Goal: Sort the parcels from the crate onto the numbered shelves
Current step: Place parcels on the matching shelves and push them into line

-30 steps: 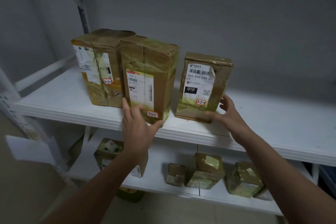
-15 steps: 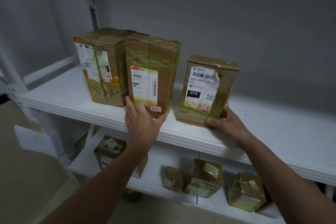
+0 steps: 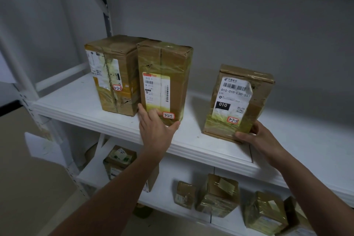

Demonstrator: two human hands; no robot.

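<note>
Shelf (image 3: 76, 101) holds middle parcel (image 3: 164, 63) pressed by flat left hand (image 3: 155, 130), right parcel (image 3: 239, 101) gripped by right hand (image 3: 262, 138).

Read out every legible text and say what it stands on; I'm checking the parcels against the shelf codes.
"3-2-2": left box
"642 L": middle box
"3-2-3": middle box, low down
"010-010-L30-551": right box
"L30": right box
"010": right box, white on black
"3-2-5": right box, low down
Fine print on all three boxes and on the lower parcels: too blurred to read.
</note>
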